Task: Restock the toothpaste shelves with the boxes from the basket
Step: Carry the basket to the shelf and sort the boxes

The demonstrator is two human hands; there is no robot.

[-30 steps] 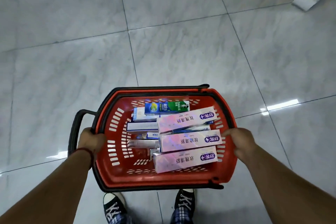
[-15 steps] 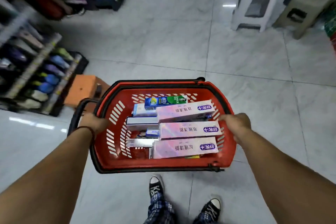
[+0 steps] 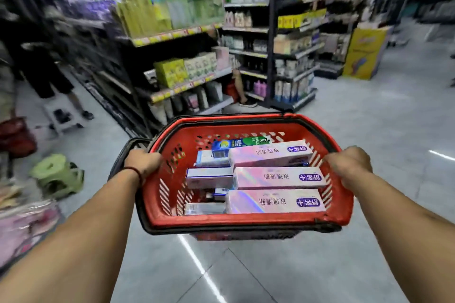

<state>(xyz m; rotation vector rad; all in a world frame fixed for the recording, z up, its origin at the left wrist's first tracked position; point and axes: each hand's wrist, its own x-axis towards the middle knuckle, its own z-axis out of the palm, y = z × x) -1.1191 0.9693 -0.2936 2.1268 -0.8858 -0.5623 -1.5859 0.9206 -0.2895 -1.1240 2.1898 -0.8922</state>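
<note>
Dark store shelving (image 3: 187, 32) now fills the view beyond your hands, where a second ago you saw only pale floor tile and your own shoes. Your head has come up, so I judge you are walking to the shelves and no restocking has begun. The stock ahead is too blurred to tell which bay holds toothpaste. Far beyond your right hand stands a yellow display stand (image 3: 366, 51), and out past your left hand a green stool (image 3: 57, 174) sits on the grey floor (image 3: 369, 130). The red basket (image 3: 246, 220) hangs between your hands as before, its load unshifted. Your left hand (image 3: 144, 163), a red cord at its wrist, is curled over the left rim beside the black handle. Your right hand (image 3: 349, 165) is clenched over the right rim. Three pink boxes (image 3: 278, 177) lie side by side just inside your right hand. Each is printed 玫瑰清新 with a purple logo ending in a plus, and the print reads upside down to you. Nearer your left hand lie white boxes (image 3: 209, 176) whose print is too small to read. At the far wall of the basket lies a blue-and-green box (image 3: 240, 142) marked DARLIE.
</note>
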